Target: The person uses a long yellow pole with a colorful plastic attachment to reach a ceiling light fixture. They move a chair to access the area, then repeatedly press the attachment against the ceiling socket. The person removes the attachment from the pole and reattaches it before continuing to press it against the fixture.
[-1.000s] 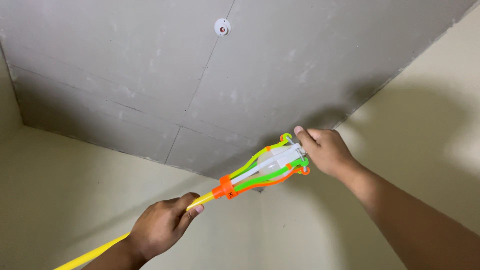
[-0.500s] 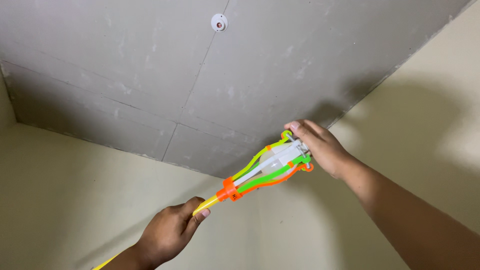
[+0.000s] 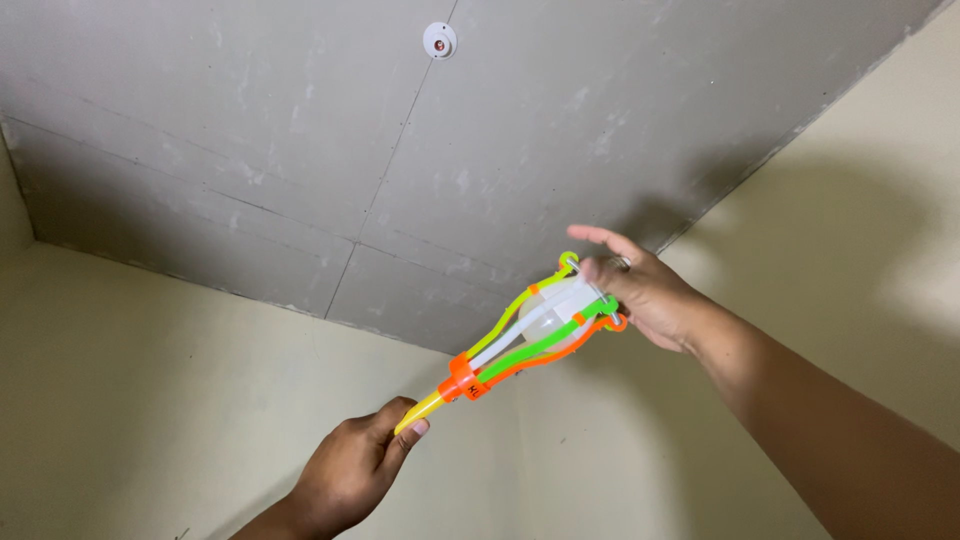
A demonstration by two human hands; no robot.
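Note:
I look up at a grey ceiling. My left hand (image 3: 352, 472) grips a yellow pole (image 3: 420, 410) near its top. The pole ends in an orange collar (image 3: 462, 379) with springy yellow, green, orange and white fingers forming a cage (image 3: 535, 325). A white light bulb (image 3: 548, 310) sits inside the cage. My right hand (image 3: 645, 290) is at the cage's open tip, fingers on the bulb's base and the finger ends. A small white ceiling lamp socket (image 3: 438, 40) is mounted far above.
Grey ceiling panels (image 3: 300, 130) with seams meet pale cream walls (image 3: 150, 380) on the left and right (image 3: 850, 220). The room corner (image 3: 500, 370) lies behind the cage. Hand shadows fall on the right wall.
The pole has slid up through my left hand, which now sits lower in view. My right hand's fingers have spread more over the cage tip. The view shifted slightly upward.

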